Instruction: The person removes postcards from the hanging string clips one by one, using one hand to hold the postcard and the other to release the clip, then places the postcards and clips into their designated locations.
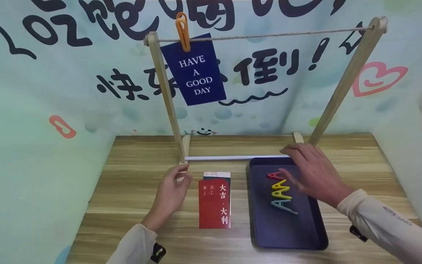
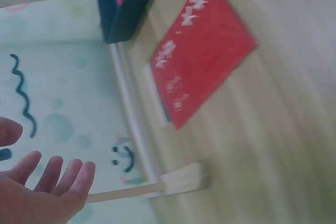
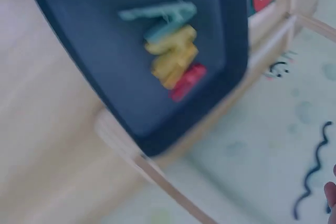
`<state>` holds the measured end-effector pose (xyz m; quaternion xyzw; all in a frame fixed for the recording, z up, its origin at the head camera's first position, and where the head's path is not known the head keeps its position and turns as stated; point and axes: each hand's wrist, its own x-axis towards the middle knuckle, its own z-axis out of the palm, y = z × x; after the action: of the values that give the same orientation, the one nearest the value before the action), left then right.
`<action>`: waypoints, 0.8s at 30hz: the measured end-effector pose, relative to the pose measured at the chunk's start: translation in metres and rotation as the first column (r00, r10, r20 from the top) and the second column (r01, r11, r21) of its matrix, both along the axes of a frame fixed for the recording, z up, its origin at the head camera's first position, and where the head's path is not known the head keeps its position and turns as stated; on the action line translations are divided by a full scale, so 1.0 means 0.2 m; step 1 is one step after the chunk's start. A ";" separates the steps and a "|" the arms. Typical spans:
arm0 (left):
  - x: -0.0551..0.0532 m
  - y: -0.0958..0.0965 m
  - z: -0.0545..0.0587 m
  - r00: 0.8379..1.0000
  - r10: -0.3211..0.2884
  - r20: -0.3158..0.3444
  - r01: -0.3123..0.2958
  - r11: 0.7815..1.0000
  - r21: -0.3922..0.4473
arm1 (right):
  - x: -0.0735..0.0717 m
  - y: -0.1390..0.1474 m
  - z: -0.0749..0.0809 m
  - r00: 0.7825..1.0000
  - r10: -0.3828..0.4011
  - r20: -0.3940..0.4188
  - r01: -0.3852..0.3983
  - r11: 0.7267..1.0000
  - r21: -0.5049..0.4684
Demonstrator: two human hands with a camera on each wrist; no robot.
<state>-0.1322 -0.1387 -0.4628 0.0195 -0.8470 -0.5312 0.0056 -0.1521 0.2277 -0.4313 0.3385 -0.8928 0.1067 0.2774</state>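
My left hand [image 1: 170,189] holds nothing; its loosely bent fingers [image 2: 73,174] are near the foot of the left post. Over the far right corner of a dark tray [image 1: 288,233] is my right hand [image 1: 311,172], thumb and fingers apart and nothing between them. In the tray lie a red clothespin [image 1: 275,176], yellow clothespins [image 1: 280,193] and a teal clothespin [image 1: 282,205]. Between the hands, a red card [image 1: 214,205] lies on top of other cards on the table. An orange clothespin [image 1: 183,31] clips a dark blue card [image 1: 198,73] to a rope, where it hangs tilted.
The rope [image 1: 288,34] runs between two wooden posts, the left post [image 1: 167,95] and the leaning right post [image 1: 348,80]. A white rod [image 1: 218,158] joins them low down, just behind the tray. A printed backdrop [image 1: 86,91] stands behind the wooden table [image 1: 123,198].
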 end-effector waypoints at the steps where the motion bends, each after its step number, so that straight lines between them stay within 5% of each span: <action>1: -0.01 0.00 0.03 1.000 0.003 0.007 -0.003 1.000 0.006 | -0.01 -0.01 0.04 1.000 0.011 -0.011 -0.011 1.000 0.013; 24: -0.19 0.02 0.48 0.999 -0.020 -0.051 0.019 1.000 -0.023 | -0.24 -0.29 0.70 0.974 0.127 -0.189 -0.103 0.986 0.134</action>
<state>-0.1703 -0.1347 -0.3667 -0.0025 -0.8527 -0.5220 0.0221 -0.1998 0.1696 -0.2916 0.4149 -0.8448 0.0333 0.3363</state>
